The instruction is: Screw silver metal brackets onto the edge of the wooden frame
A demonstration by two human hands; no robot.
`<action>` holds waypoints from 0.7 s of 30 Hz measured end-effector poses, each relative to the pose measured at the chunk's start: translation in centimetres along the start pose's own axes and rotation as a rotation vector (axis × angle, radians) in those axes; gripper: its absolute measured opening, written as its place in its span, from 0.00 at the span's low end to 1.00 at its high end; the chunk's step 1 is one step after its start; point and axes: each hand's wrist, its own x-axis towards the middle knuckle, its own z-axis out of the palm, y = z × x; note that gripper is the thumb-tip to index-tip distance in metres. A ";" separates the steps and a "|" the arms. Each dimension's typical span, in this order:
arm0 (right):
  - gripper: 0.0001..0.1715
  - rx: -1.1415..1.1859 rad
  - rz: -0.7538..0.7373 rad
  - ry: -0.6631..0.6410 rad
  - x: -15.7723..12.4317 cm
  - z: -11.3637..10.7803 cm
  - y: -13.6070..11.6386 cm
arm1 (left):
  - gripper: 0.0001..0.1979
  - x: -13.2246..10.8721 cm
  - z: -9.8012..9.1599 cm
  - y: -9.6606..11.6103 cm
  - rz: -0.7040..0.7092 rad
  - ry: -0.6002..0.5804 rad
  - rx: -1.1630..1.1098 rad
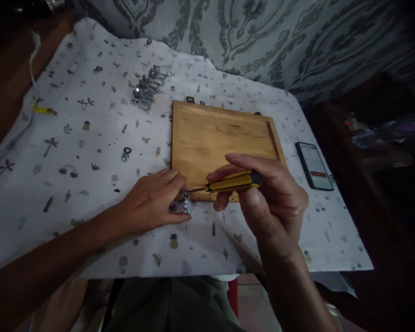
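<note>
A yellow and black screwdriver (230,181) lies nearly level in my right hand (273,203), its handle gripped between thumb and fingers. Its shaft points left, and the tip meets a small metal hinge (186,206). My left hand (157,196) pinches that hinge between thumb and fingers at the near left corner of a framed wooden panel (221,138). The panel lies flat on the table. Part of the hinge is behind my left fingers, and I cannot make out a screw at the tip.
Several metal hinges (147,90) lie in a row beyond the panel's left side. A phone (314,166) with a lit screen rests at the right edge of the patterned tablecloth (90,198). At the left is a white cord with a yellow tag (43,109). A patterned curtain (249,41) hangs behind.
</note>
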 end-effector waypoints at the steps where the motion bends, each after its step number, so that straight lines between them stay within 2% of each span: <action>1: 0.18 -0.001 0.002 -0.017 0.0 -0.1 0.0 | 0.18 0.0 0.0 0.0 0.004 0.002 -0.004; 7: 0.11 -0.110 -0.098 0.044 0.1 0.1 0.1 | 0.18 0.0 0.0 0.1 0.004 0.009 0.014; 13: 0.10 -0.227 -0.170 0.116 0.0 0.5 0.2 | 0.18 0.0 0.1 -0.1 0.006 0.024 0.021; 21: 0.12 -0.184 -0.131 0.163 -0.3 0.9 -0.1 | 0.18 0.0 0.3 -0.2 0.023 0.048 0.020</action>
